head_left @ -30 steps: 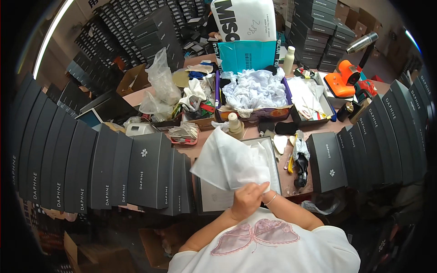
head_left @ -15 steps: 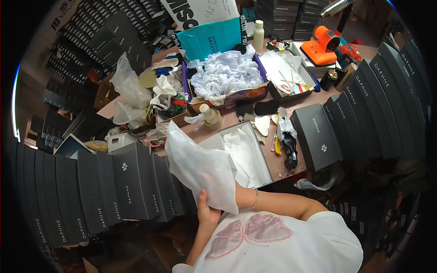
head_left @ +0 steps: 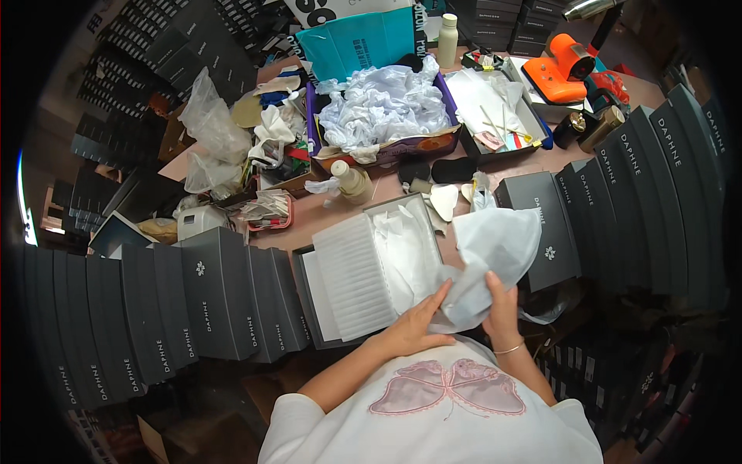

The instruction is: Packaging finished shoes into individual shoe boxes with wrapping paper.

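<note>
A white cloth-like pouch [head_left: 495,247] is raised in front of me, past the right edge of an open grey shoe box [head_left: 430,220]. My right hand [head_left: 502,311] grips its lower right side, thumb up along the front. At its lower left edge my left hand [head_left: 417,322] touches it with fingers stretched and thumb apart. What the pouch contains is hidden. White tissue paper [head_left: 402,247] lies in the box. Left of it, a ribbed white sheet [head_left: 354,274] overlaps the box and a grey lid-like tray [head_left: 305,290].
Rows of grey shoe boxes [head_left: 220,301] flank me at left and right. Behind, a purple carton [head_left: 456,116] holds crumpled white paper. A cream bottle [head_left: 352,184], an orange device [head_left: 556,73], a shallow tray of tools [head_left: 533,124] and plastic bags [head_left: 212,127] crowd the table.
The pouch has swung from left to right, off the box, uncovering the ribbed sheet. My left hand now touches its lower left edge; my right hand has come into sight gripping it.
</note>
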A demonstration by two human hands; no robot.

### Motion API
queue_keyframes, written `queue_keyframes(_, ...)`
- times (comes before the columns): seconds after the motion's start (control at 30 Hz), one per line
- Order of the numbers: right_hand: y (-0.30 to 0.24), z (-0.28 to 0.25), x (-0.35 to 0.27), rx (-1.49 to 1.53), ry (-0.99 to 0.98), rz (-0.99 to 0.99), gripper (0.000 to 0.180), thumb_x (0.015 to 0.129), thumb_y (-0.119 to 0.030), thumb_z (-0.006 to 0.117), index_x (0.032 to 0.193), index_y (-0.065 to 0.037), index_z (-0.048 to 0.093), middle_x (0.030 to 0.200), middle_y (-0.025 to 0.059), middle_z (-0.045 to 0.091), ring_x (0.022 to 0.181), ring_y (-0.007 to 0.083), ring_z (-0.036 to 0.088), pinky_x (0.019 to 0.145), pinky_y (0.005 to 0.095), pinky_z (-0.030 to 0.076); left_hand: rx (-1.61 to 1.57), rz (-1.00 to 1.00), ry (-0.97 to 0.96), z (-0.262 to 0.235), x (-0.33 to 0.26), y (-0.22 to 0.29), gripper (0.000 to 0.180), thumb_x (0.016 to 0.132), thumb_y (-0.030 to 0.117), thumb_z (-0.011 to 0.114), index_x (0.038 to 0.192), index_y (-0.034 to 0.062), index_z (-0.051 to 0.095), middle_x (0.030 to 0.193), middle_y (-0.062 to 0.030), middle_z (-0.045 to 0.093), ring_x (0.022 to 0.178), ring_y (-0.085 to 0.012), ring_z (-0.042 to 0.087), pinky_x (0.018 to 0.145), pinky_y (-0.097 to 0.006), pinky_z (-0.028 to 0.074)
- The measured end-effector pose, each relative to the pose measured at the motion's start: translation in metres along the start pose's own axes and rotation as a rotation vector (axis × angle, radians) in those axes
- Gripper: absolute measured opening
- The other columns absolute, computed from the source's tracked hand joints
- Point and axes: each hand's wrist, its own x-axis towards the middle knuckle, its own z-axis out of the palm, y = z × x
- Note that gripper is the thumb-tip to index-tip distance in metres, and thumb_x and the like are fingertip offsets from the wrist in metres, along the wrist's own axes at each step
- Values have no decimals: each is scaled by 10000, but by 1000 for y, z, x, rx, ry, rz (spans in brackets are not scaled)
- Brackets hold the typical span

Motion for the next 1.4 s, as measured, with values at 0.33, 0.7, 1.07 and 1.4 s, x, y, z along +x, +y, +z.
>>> queue_keyframes(0.33, -21, -41, 3, -248, -77, -38, 514, 820, -176, 655, 1219, 91, 473, 1159, 133, 565, 1042, 189, 543, 915, 307, 428, 380, 89, 369, -101, 29, -33, 153, 771, 10, 555, 922, 22, 578, 880, -169, 577, 813, -348, 562, 700, -400, 456)
queue_keyframes(0.7, -10, -9, 19, -171, -154, 34, 584, 824, -213, 655, 1280, 61, 414, 1168, 127, 550, 1036, 190, 554, 905, 308, 445, 802, -164, 827, -138, -71, -100, 301, 777, -16, 577, 1077, -8, 598, 1034, -158, 589, 903, -329, 577, 869, -447, 444)
queue_keyframes(1.07, -17, -24, 0, -70, -67, 2, 526, 848, -162, 623, 1274, 59, 410, 1167, 127, 551, 1031, 188, 563, 896, 309, 461, -1169, -1092, 561, 81, 32, -150, 458, 862, 243, 665, 1215, 43, 452, 1043, -63, 511, 853, -163, 505, 784, -382, 482)
queue_keyframes(1.4, -65, 23, -8, -80, -356, 154, 630, 788, -267, 656, 1287, 38, 419, 1115, 122, 588, 978, 195, 610, 861, 308, 493, -151, 20, 649, 27, 75, -64, 241, 853, 158, 657, 1059, 37, 628, 1093, -111, 592, 1016, -244, 566, 867, -308, 463)
